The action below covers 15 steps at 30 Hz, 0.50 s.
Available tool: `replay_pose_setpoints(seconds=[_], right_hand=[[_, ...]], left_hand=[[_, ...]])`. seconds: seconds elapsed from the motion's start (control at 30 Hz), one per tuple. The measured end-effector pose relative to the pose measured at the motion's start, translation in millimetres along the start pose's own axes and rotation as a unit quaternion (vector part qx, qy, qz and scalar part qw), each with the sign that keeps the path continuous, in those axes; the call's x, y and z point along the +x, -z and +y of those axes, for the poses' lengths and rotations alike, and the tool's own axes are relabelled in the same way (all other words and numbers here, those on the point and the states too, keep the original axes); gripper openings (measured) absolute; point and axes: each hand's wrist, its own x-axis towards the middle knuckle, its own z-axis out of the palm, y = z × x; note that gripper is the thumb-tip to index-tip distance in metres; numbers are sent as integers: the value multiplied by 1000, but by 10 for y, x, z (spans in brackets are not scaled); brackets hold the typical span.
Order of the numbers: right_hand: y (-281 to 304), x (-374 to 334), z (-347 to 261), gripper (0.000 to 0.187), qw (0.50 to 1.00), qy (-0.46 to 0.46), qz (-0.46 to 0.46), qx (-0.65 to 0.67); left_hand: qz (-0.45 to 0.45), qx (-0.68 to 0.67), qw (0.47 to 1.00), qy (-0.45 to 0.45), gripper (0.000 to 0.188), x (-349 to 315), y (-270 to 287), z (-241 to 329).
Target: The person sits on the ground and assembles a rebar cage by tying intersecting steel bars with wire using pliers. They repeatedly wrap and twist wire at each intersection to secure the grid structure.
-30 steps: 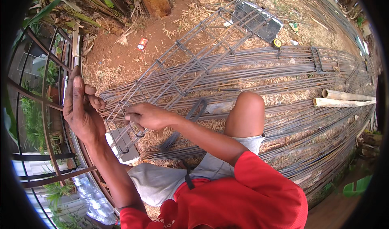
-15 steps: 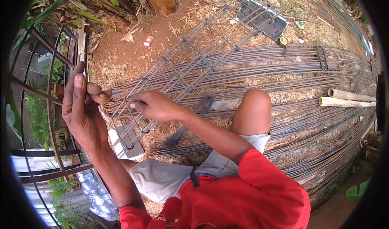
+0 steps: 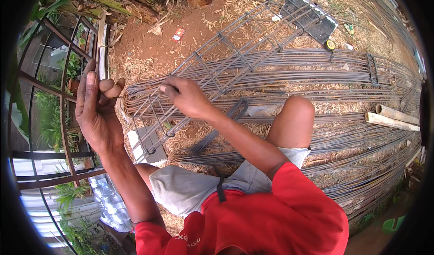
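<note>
My left hand [image 3: 100,115] is raised at the left with its palm towards me. Thumb and forefinger are pressed together pointing up, the other fingers curled; anything pinched is too thin to name. Over the near part of a long steel rebar cage [image 3: 209,72], my right hand [image 3: 192,99] is closed, its thumb against the fingers. Whatever it may hold is hidden. The cage runs from beside my knees to the upper right, with square stirrups along its bars. A folded bundle of dark wire [image 3: 201,145] lies below my right forearm.
Bent rebar rods [image 3: 316,67] cover the ground to the right. A tape measure [image 3: 330,45] sits by a dark slab [image 3: 309,22] under the cage's far end. Bamboo pieces [image 3: 393,119] lie at the right. A metal grid [image 3: 63,92] stands close to my left hand.
My right hand has lifted away from the cage's near end, farther up and slightly right. The left hand keeps its raised pinch. The whole view has shifted a little.
</note>
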Motion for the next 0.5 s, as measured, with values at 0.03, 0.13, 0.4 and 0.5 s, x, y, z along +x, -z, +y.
replay_pose_setpoints(seconds=[0.03,0.13,0.4,0.5], right_hand=[[173,113,11,26,991,17,34,131],[819,26,-102,30,832,-9,-155,533],[62,-146,28,30,981,59,-130,-128],[510,93,36,29,985,-5,55,164]], left_hand=[[8,10,1000,2,47,4,36,-44],[118,106,986,40,46,131,127,-330],[-8,-15,1000,7,44,302,-70,-287],[4,46,999,10,43,171,10,-200]])
